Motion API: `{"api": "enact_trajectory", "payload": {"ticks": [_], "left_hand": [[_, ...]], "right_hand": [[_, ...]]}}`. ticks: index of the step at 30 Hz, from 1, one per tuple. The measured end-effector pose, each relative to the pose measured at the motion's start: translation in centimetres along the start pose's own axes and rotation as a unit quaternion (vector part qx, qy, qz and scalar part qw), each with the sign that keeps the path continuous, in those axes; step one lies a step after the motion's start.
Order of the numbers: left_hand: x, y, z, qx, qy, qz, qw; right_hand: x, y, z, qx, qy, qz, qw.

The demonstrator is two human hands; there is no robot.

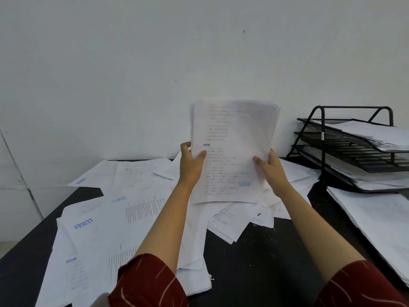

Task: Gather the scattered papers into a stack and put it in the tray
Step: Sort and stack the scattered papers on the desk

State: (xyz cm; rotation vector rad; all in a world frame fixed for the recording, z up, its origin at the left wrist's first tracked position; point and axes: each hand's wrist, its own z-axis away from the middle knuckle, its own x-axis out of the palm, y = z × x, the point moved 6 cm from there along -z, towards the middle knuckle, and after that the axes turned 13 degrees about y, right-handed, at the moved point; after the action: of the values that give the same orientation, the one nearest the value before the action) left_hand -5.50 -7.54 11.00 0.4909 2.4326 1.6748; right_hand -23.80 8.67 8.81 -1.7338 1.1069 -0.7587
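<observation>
While my left hand (192, 160) and right hand (269, 168) pinch the stack (232, 149) by its two long edges, thumbs on the front sheet, it stands upright over the table (254, 262). It feels light and floppy, I judge, with slippery sheets prone to fan out, so gripping low on both sides suits it. "LUNAS" is printed in blue on it and on scattered papers (106, 222) at left. The tray (345, 138) waits to my right.
</observation>
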Motion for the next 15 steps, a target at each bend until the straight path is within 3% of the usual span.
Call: {"api": "enact_trajectory", "payload": {"ticks": [5,9,15], "left_hand": [[1.3,0.8,0.1,0.009,-0.071,-0.008,0.997],[1.0,-2.0,1.5,-0.036,-0.079,-0.047,0.995],[2.7,-1.1,2.8,-0.027,-0.104,-0.065,0.992]], "right_hand": [[0.0,-0.4,0.0,0.018,0.008,-0.008,1.000],[-0.6,0.3,0.7,0.009,0.011,0.013,1.000],[-2.7,-1.9,0.5,-0.044,0.072,0.059,0.995]]}}
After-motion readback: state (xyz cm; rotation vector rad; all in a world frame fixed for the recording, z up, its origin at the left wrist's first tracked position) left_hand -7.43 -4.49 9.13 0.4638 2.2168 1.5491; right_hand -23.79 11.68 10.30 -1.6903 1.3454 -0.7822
